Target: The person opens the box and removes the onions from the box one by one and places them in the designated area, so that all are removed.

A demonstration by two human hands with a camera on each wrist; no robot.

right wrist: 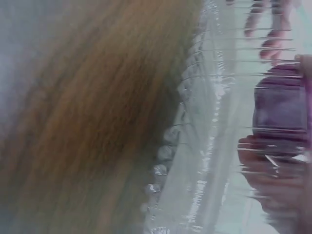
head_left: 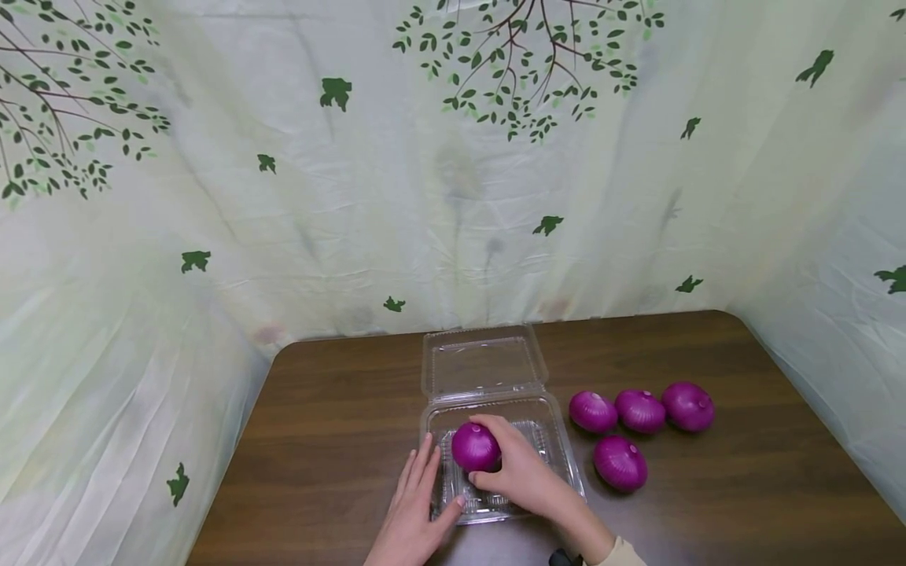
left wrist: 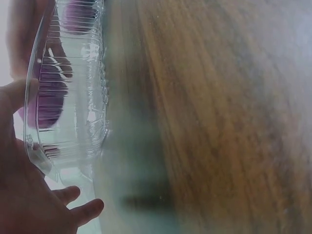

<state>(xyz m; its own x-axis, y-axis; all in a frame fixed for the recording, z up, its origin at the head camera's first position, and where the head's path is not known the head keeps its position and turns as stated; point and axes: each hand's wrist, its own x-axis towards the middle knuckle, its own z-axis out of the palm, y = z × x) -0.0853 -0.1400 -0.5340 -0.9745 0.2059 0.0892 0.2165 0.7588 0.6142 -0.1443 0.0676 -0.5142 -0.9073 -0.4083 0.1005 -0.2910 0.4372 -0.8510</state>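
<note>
A clear plastic clamshell container (head_left: 564, 450) lies on the table with its lid (head_left: 487, 366) folded back, away from me. Over its base my right hand (head_left: 522, 470) grips a purple-red onion (head_left: 473, 446) between thumb and fingers. The same onion (right wrist: 279, 105) shows through the ribbed wall in the right wrist view. My left hand (head_left: 416, 507) rests at the container's near left corner, fingers straight along the side and thumb over the front rim. In the left wrist view, the left hand (left wrist: 27, 190) touches the container wall. Whether the onion touches the container floor I cannot tell.
Several more onions sit right of the container: a row of three ending in the far right onion (head_left: 688, 406), with another onion (head_left: 620, 464) nearer me. The brown wooden table (head_left: 318, 456) ends at a leaf-printed curtain (head_left: 354, 196) behind and on both sides.
</note>
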